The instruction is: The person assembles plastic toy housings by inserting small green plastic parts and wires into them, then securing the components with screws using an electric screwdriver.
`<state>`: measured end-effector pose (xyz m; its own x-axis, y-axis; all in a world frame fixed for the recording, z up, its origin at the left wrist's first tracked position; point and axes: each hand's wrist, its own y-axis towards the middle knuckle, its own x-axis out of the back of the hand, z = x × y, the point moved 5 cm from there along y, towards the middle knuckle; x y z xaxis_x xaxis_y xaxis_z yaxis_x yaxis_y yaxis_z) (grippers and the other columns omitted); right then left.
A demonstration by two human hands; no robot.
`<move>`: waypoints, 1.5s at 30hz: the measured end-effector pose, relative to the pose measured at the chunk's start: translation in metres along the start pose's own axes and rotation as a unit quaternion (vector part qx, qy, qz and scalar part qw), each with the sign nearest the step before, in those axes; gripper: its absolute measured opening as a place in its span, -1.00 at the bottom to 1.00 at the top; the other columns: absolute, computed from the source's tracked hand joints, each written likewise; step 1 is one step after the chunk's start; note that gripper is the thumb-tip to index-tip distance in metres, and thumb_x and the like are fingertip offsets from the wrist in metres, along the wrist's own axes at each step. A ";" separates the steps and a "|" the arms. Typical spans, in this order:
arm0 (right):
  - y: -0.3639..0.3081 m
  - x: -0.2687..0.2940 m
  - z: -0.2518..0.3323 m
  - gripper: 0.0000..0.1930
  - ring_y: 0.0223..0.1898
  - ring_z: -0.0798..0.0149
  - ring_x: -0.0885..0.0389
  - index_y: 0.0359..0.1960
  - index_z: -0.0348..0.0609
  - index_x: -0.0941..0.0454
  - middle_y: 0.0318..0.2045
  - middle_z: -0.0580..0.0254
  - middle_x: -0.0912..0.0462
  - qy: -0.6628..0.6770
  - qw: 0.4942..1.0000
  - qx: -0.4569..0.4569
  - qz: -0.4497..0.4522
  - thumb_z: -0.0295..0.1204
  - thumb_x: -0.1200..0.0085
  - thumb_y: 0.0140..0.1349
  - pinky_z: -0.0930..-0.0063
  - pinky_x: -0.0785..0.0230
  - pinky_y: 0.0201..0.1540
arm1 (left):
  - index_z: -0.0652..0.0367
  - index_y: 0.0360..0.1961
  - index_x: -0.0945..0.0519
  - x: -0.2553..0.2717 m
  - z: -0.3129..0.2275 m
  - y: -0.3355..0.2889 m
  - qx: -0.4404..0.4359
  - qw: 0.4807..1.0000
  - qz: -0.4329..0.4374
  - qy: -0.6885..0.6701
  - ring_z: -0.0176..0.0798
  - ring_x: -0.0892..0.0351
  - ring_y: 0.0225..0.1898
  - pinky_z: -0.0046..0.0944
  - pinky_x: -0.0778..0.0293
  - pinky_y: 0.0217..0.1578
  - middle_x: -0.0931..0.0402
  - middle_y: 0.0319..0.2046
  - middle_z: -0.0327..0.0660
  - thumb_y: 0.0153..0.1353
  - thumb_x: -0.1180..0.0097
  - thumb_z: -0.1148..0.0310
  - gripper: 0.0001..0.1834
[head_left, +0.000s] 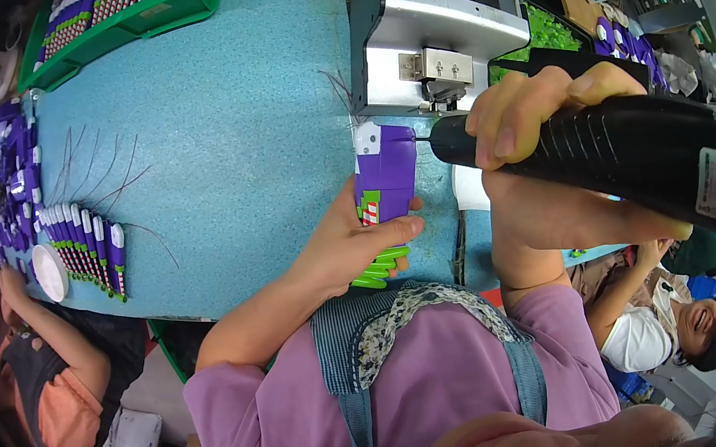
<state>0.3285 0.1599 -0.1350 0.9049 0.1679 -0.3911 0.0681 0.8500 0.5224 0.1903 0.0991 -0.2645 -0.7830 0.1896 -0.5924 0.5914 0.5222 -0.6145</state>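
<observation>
Black ribbed power driver (pixel 626 150): lay near right, gripped by the right hand (pixel 514 124).
Left hand (pixel 351 242): was wrapped around slim purple, white and green plastic casings (pixel 387 171), left of the driver.
Handling: casings seemed light, stiff, slightly slippery; their near half offered a hold clear of the thin dark bit (pixel 424 138).

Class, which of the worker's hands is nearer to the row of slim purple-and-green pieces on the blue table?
Left. The left hand, holding similar pieces, is to the right of the row; the right hand, gripping the black power tool, is farther right.
</observation>
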 end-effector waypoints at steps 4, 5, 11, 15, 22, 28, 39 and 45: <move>0.000 0.002 -0.003 0.01 -0.66 0.22 -0.40 -0.04 -0.24 -0.33 -0.61 0.08 -0.46 0.011 1.000 -0.016 0.005 0.57 0.25 -0.09 0.38 -0.25 -0.58 | 0.14 0.11 -0.19 0.001 0.002 -0.001 0.002 1.000 -0.005 0.009 -0.35 -0.52 -0.46 -0.30 -0.51 -0.57 -0.50 -0.16 -0.16 0.06 -0.31 0.46 -0.35; 0.001 0.002 -0.004 0.00 -0.65 0.21 -0.41 -0.04 -0.24 -0.33 -0.62 0.08 -0.46 0.009 1.000 -0.015 0.013 0.57 0.24 -0.09 0.38 -0.26 -0.58 | 0.13 0.11 -0.19 0.000 0.002 0.000 -0.001 1.000 -0.004 0.009 -0.36 -0.51 -0.42 -0.30 -0.52 -0.55 -0.50 -0.16 -0.16 0.06 -0.31 0.46 -0.35; 0.005 0.001 -0.007 0.00 -0.68 0.24 -0.38 -0.04 -0.22 -0.31 -0.63 0.12 -0.44 -0.008 0.999 -0.037 -0.033 0.57 0.27 -0.09 0.39 -0.28 -0.57 | 0.16 0.11 -0.18 0.001 0.001 0.002 0.011 1.000 0.005 0.000 -0.34 -0.51 -0.42 -0.30 -0.52 -0.56 -0.49 -0.14 -0.14 0.08 -0.30 0.44 -0.35; 0.029 0.017 0.004 0.06 -0.62 0.25 -0.40 -0.01 -0.22 -0.31 -0.55 0.10 -0.47 -0.011 0.998 0.026 0.056 0.61 0.41 -0.11 0.37 -0.28 -0.50 | 0.19 0.13 -0.17 -0.001 -0.005 0.003 0.029 0.999 0.030 -0.002 -0.32 -0.52 -0.48 -0.30 -0.52 -0.58 -0.48 -0.09 -0.13 0.09 -0.30 0.43 -0.34; 0.018 0.019 -0.007 0.03 -0.63 0.26 -0.38 -0.05 -0.23 -0.32 -0.59 0.08 -0.45 0.006 1.000 -0.018 0.012 0.61 0.35 -0.10 0.43 -0.26 -0.54 | 0.21 0.13 -0.18 0.001 -0.003 0.001 0.041 0.998 0.017 -0.043 -0.31 -0.52 -0.52 -0.30 -0.50 -0.62 -0.45 -0.01 -0.12 0.10 -0.27 0.46 -0.36; -0.001 -0.001 -0.002 0.05 -0.73 0.30 -0.32 -0.07 -0.20 -0.33 -0.66 0.12 -0.44 -0.007 0.994 -0.065 -0.089 0.63 0.33 -0.17 0.44 -0.23 -0.65 | 0.20 0.11 -0.21 -0.002 -0.004 -0.001 0.029 0.998 0.017 -0.044 -0.34 -0.52 -0.47 -0.31 -0.53 -0.59 -0.45 -0.02 -0.14 0.09 -0.27 0.49 -0.38; -0.011 0.006 -0.014 0.07 -0.64 0.28 -0.41 0.01 -0.21 -0.32 -0.58 0.08 -0.48 0.025 0.995 -0.090 -0.038 0.61 0.21 -0.19 0.44 -0.28 -0.58 | 0.18 0.12 -0.19 0.002 0.002 0.002 0.024 1.000 0.014 -0.014 -0.36 -0.51 -0.45 -0.30 -0.54 -0.57 -0.44 -0.03 -0.17 0.12 -0.25 0.47 -0.40; 0.010 0.010 -0.002 0.08 -0.63 0.28 -0.39 0.01 -0.19 -0.32 -0.58 0.13 -0.45 0.001 0.999 -0.042 0.009 0.63 0.27 -0.19 0.44 -0.25 -0.58 | 0.22 0.11 -0.22 -0.005 -0.003 -0.001 0.048 0.997 0.050 -0.022 -0.32 -0.52 -0.52 -0.29 -0.51 -0.61 -0.46 -0.05 -0.14 0.17 -0.21 0.42 -0.45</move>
<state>0.3375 0.1715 -0.1356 0.9046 0.1852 -0.3840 0.0157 0.8856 0.4641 0.1926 0.1000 -0.2593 -0.7111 0.1999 -0.6741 0.6838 0.4198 -0.5968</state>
